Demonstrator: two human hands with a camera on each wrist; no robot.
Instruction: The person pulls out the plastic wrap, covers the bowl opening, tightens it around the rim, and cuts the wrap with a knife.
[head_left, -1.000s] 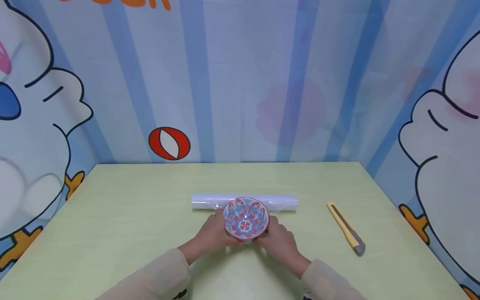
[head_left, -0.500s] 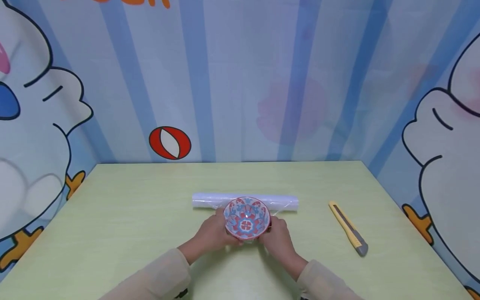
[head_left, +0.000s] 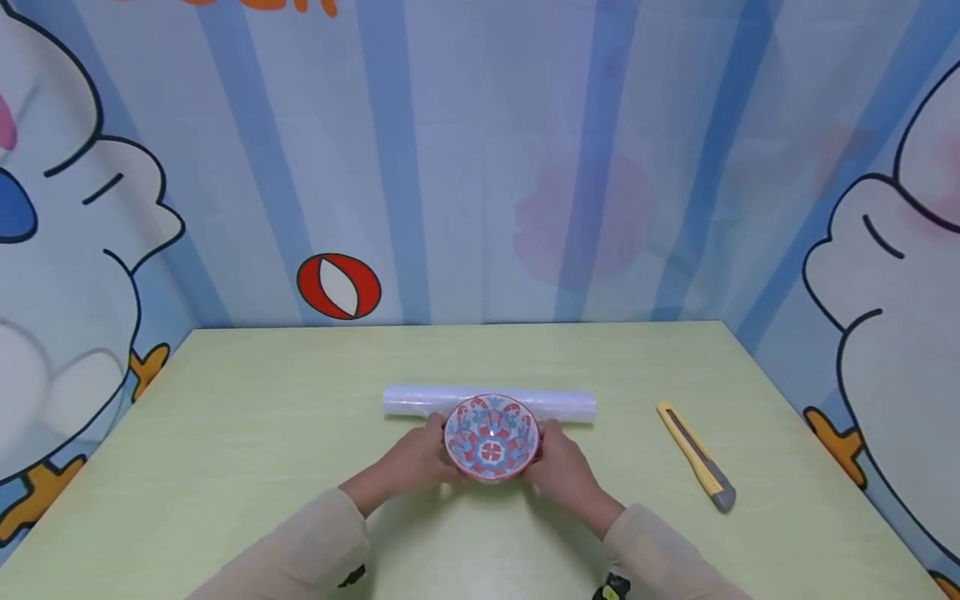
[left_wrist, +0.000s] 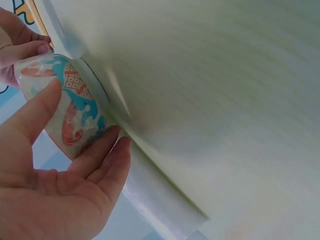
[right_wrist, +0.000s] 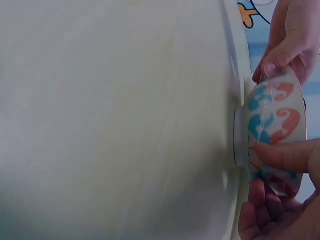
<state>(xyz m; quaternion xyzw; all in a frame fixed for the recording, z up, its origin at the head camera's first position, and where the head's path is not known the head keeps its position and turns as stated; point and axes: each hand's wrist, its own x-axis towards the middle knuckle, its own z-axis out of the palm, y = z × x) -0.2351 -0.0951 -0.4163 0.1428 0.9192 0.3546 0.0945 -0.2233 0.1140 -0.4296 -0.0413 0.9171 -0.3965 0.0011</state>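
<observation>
In the head view, the left hand [head_left: 408,458] and right hand [head_left: 564,473] grip a patterned bowl [head_left: 491,437] from either side, its round mouth facing up and its front edge hiding part of a glossy white roll [head_left: 566,406]. The roll's long axis runs left to right; a yellow cutter [head_left: 696,457] slants at right, grey end nearest the person. The pale green table [head_left: 225,467] meets a blue-striped, cartoon-printed backdrop [head_left: 480,167]. In the left wrist view, the left thumb presses the bowl's outer wall, and the frame crops the right hand; whether the bowl's foot touches the table, I cannot tell. In the right wrist view, the edge crops the right hand, its thumb against the wall.
</observation>
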